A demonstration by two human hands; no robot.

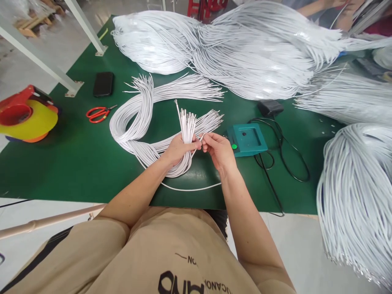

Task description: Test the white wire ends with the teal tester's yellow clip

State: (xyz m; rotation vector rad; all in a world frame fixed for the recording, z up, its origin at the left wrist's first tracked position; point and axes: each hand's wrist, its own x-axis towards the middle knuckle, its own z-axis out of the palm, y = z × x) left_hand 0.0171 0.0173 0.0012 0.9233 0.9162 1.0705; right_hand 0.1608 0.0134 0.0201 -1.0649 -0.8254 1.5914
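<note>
My left hand (180, 149) is wrapped round a bundle of white cables (187, 127), whose metal-tipped ends point up and away from me. Close beside it, my right hand (218, 149) pinches the end of a single white cable (201, 138). One loose cable (190, 190) bows out below both hands toward the table's front. From the held bundle the cables run left into a looped coil (122, 118) lying on the green table. Right of my right hand sits a teal device (248, 139) with a green button.
Large heaps of white cable (251, 53) cover the back, and another bundle (358, 183) hangs over the right edge. A black adapter (270, 108) and black cord lie near the device. At left are red-handled snips (98, 114), a black case (103, 84) and a tape dispenser (27, 114).
</note>
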